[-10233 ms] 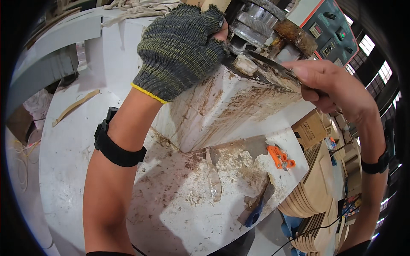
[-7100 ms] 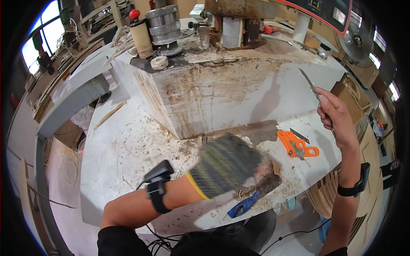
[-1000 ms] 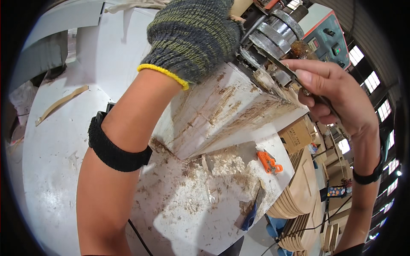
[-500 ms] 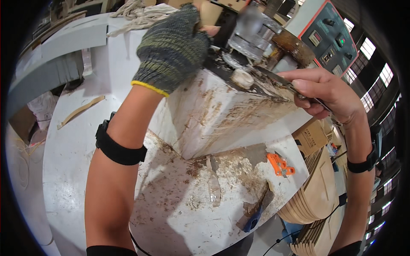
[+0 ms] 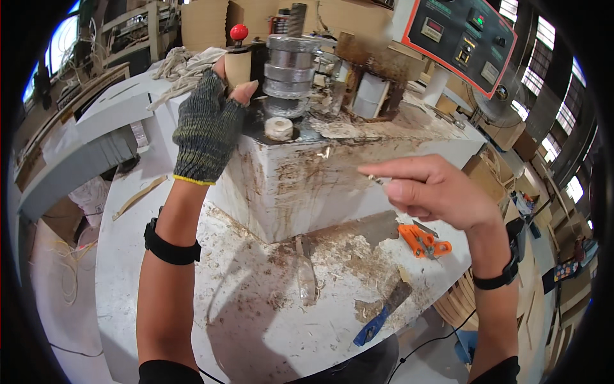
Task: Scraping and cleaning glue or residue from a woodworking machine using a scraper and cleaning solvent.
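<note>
My left hand [image 5: 211, 125], in a dark knitted fingerless glove with a yellow cuff, curls around the lower part of a beige cylinder [image 5: 238, 69] beside the machine's metal rollers [image 5: 291, 67]. My right hand [image 5: 441, 192], bare, is in front of the machine's stained white side [image 5: 313, 185], its index finger stretched to the left. Between thumb and index finger shows a small dark and whitish end of the thin metal blade; the rest is hidden by the hand. A small white scrap [image 5: 325, 152] shows against the stained side. A white round piece [image 5: 279, 128] sits on the machine's corner.
An orange tool [image 5: 423, 241] and a blue-handled scraper [image 5: 384, 315] lie on the white tabletop [image 5: 153, 288] among dried residue. A red-bordered control panel [image 5: 460, 40] stands at the upper right. Pale cloth [image 5: 182, 67] lies behind my left hand. Curved wooden boards [image 5: 464, 297] are stacked lower right.
My right hand has come away from the machine's top, down and toward me, with the blade now mostly out of sight. My left hand stays by the beige cylinder; the view has shifted.
</note>
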The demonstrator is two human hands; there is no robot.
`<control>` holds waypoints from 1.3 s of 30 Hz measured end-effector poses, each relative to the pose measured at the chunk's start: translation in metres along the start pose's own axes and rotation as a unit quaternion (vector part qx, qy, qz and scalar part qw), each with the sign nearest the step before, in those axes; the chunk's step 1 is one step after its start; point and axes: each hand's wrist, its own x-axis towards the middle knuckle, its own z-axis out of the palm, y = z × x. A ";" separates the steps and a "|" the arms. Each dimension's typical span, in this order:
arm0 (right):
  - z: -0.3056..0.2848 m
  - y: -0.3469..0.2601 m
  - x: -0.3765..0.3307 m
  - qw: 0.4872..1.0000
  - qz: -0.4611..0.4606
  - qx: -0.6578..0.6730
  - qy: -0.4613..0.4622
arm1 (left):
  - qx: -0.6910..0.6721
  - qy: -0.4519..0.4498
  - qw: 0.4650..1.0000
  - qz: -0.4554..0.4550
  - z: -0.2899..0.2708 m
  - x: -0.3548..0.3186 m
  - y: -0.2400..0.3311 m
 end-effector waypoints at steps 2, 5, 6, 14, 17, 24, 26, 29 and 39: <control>0.005 0.016 -0.008 0.997 -0.035 0.075 -0.002 | -0.012 0.006 1.000 -0.004 0.004 -0.007 0.013; 0.014 0.035 -0.019 0.991 -0.062 0.120 0.025 | 0.070 0.081 0.991 0.077 0.004 -0.037 0.045; 0.016 0.039 -0.022 0.989 -0.079 0.121 0.044 | 0.160 0.136 0.961 0.179 0.003 -0.051 0.054; 0.030 0.076 -0.038 0.930 -0.314 -0.140 0.128 | -0.194 -0.300 0.871 -0.338 0.004 -0.099 0.139; 0.040 0.080 -0.047 0.864 -0.358 -0.317 0.157 | -0.230 -0.280 0.852 -0.378 0.005 -0.106 0.147; 0.030 0.092 -0.051 0.735 -0.465 -0.457 0.189 | -0.218 -0.240 0.830 -0.453 0.012 -0.118 0.154; 0.022 0.092 -0.061 0.719 -0.459 -0.497 0.156 | -0.277 -0.107 0.919 -0.258 0.016 -0.120 0.132; 0.011 0.122 -0.088 0.702 -0.412 -0.566 0.130 | -0.232 0.016 0.907 -0.351 -0.018 -0.079 0.083; -0.167 0.151 -0.003 0.747 -0.179 -0.331 0.548 | 0.208 0.002 0.975 -0.084 -0.054 -0.044 0.021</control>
